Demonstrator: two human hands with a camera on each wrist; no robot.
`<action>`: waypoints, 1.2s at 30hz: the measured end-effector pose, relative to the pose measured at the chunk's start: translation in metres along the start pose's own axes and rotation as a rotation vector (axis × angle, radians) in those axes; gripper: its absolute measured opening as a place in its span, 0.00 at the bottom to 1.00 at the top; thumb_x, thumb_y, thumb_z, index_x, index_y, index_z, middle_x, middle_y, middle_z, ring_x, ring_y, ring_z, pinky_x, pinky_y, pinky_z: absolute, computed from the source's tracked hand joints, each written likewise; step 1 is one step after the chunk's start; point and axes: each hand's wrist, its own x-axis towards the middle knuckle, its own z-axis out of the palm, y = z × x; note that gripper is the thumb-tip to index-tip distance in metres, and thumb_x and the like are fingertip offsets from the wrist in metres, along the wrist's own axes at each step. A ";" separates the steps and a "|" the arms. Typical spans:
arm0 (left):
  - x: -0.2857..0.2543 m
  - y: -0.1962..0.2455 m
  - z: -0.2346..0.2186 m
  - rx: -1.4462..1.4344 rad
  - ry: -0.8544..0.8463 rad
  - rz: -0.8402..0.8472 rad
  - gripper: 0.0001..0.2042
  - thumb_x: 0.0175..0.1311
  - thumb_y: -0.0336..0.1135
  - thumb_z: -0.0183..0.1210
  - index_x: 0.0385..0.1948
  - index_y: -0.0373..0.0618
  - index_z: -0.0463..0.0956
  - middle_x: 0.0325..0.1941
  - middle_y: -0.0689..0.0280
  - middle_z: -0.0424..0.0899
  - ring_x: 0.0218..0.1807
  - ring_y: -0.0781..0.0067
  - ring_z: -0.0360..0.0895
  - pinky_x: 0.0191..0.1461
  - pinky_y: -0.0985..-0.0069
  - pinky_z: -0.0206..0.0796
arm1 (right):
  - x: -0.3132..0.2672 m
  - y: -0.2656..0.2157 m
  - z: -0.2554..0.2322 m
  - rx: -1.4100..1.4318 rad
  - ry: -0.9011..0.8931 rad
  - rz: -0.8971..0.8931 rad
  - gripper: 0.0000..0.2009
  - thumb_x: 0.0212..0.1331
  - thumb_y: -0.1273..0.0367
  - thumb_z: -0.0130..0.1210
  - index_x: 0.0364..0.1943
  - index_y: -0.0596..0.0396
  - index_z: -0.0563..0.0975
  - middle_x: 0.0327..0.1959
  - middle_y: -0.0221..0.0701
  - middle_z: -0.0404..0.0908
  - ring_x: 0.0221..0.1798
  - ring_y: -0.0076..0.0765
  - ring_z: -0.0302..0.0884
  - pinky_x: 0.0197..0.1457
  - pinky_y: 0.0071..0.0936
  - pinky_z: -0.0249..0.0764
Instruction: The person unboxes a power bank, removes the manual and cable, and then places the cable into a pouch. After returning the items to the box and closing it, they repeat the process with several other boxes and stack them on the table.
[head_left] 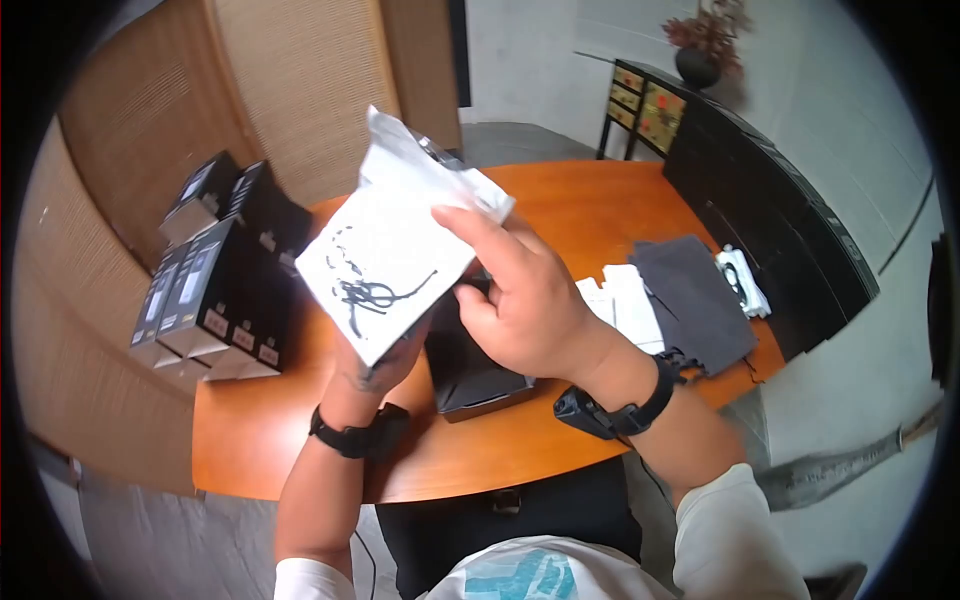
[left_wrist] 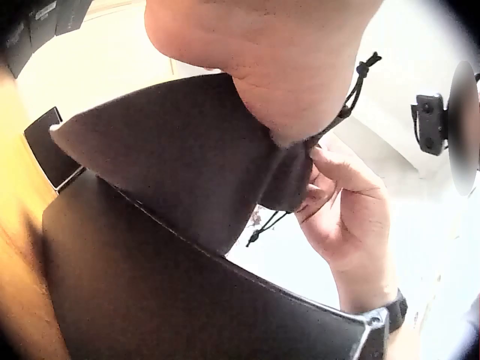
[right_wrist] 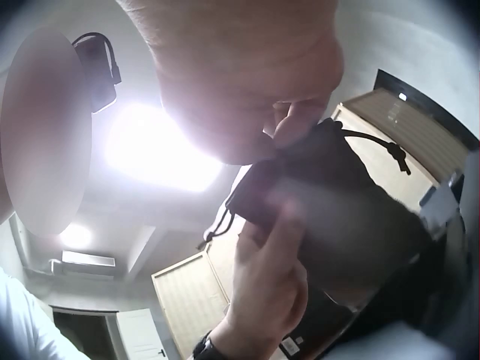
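the right hand [head_left: 530,300] is pinching the gathered neck of a dark drawstring pouch [left_wrist: 172,150] between thumb and fingers, and the left hand [right_wrist: 270,289] is gripping the same pouch narrowly, its thumb and forefinger closing on the cloth. the head view is showing a white packet [head_left: 385,240] with black brush-like marks at the hands, above and a little left of the black box [head_left: 480,385]; how packet and pouch are fitting together, i cannot tell. the step in hand is looking like handling the pouch at its mouth, its 2 knotted cords hanging out at the sides. the next move is probably calling for a steady hold by 1 hand and a light, careful pull by the other, with the cords staying free. left of the black box, dark cartons [head_left: 225,290] are standing stacked; right of it, white papers [head_left: 632,310] are lying beside grey cloth [head_left: 690,300], and farther right a white bundle [head_left: 742,282] is resting.
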 end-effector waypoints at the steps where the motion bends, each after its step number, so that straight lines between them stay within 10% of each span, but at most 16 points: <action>1: -0.003 -0.003 0.001 0.054 0.083 0.015 0.25 0.55 0.27 0.71 0.57 0.41 0.77 0.54 0.56 0.84 0.54 0.54 0.82 0.58 0.65 0.73 | -0.003 0.006 0.006 0.077 0.005 0.016 0.30 0.54 0.79 0.59 0.66 0.56 0.71 0.54 0.48 0.78 0.47 0.49 0.83 0.49 0.38 0.80; 5: 0.007 -0.007 0.001 -0.079 0.298 -0.076 0.14 0.60 0.21 0.61 0.48 0.39 0.79 0.42 0.53 0.84 0.43 0.51 0.83 0.47 0.67 0.75 | -0.018 0.044 0.010 0.369 0.071 0.133 0.32 0.56 0.72 0.68 0.67 0.61 0.71 0.57 0.41 0.79 0.52 0.33 0.81 0.54 0.30 0.79; 7: 0.017 0.002 -0.012 0.037 0.256 -0.093 0.13 0.62 0.19 0.58 0.47 0.37 0.79 0.37 0.54 0.83 0.38 0.54 0.83 0.42 0.70 0.74 | -0.025 0.047 0.010 0.940 0.126 0.296 0.31 0.64 0.61 0.67 0.66 0.65 0.71 0.59 0.36 0.79 0.57 0.28 0.77 0.60 0.26 0.74; 11: 0.021 0.009 -0.025 -0.117 -0.059 -0.367 0.16 0.62 0.24 0.64 0.52 0.38 0.78 0.41 0.56 0.86 0.40 0.66 0.85 0.47 0.72 0.75 | -0.049 0.088 -0.005 0.934 -0.054 0.387 0.36 0.71 0.46 0.56 0.67 0.67 0.69 0.61 0.37 0.77 0.61 0.27 0.75 0.63 0.25 0.72; 12: 0.021 -0.001 -0.016 -0.160 -0.047 -0.167 0.25 0.59 0.29 0.69 0.59 0.39 0.74 0.48 0.55 0.87 0.40 0.66 0.87 0.49 0.71 0.76 | -0.048 0.076 0.000 1.041 0.008 0.471 0.29 0.72 0.57 0.60 0.66 0.68 0.70 0.60 0.36 0.78 0.57 0.25 0.77 0.60 0.22 0.74; 15: 0.021 0.017 -0.007 -0.314 -0.044 -0.527 0.38 0.55 0.34 0.74 0.70 0.38 0.66 0.59 0.53 0.83 0.50 0.62 0.86 0.53 0.71 0.76 | -0.046 0.060 0.006 0.803 0.048 0.440 0.21 0.61 0.80 0.59 0.60 0.64 0.76 0.52 0.34 0.82 0.51 0.24 0.80 0.51 0.21 0.77; 20: 0.028 0.008 -0.013 -0.401 -0.116 -0.180 0.22 0.57 0.30 0.72 0.55 0.38 0.80 0.52 0.56 0.86 0.44 0.65 0.86 0.50 0.74 0.75 | -0.044 0.049 -0.001 0.406 -0.112 0.377 0.15 0.59 0.79 0.58 0.51 0.63 0.82 0.51 0.38 0.82 0.50 0.28 0.80 0.50 0.22 0.76; 23: 0.016 0.007 -0.013 -0.450 -0.086 -0.396 0.09 0.58 0.26 0.70 0.40 0.39 0.85 0.41 0.63 0.89 0.44 0.72 0.84 0.50 0.74 0.74 | -0.043 0.049 -0.005 0.504 -0.126 0.356 0.16 0.64 0.72 0.56 0.53 0.62 0.82 0.52 0.40 0.82 0.52 0.29 0.78 0.53 0.23 0.75; 25: 0.018 0.016 -0.011 -0.531 -0.034 -0.684 0.08 0.63 0.29 0.69 0.41 0.37 0.85 0.41 0.67 0.89 0.42 0.81 0.81 0.49 0.76 0.74 | -0.044 0.050 -0.004 0.758 -0.110 0.334 0.21 0.70 0.60 0.52 0.58 0.63 0.80 0.53 0.40 0.82 0.58 0.29 0.74 0.57 0.27 0.74; 30: 0.018 0.017 -0.011 -0.532 -0.195 -0.672 0.15 0.64 0.27 0.68 0.52 0.38 0.81 0.45 0.66 0.88 0.45 0.80 0.81 0.54 0.76 0.74 | -0.050 0.056 0.010 0.466 -0.003 0.285 0.17 0.69 0.74 0.58 0.59 0.64 0.74 0.51 0.36 0.83 0.50 0.27 0.79 0.52 0.23 0.76; 36: 0.024 0.024 -0.001 -0.850 0.014 -0.590 0.30 0.66 0.33 0.66 0.68 0.35 0.64 0.58 0.60 0.83 0.56 0.73 0.81 0.62 0.75 0.70 | -0.041 0.047 0.021 0.629 0.254 0.476 0.38 0.63 0.83 0.58 0.76 0.60 0.51 0.46 0.39 0.85 0.46 0.23 0.82 0.49 0.21 0.76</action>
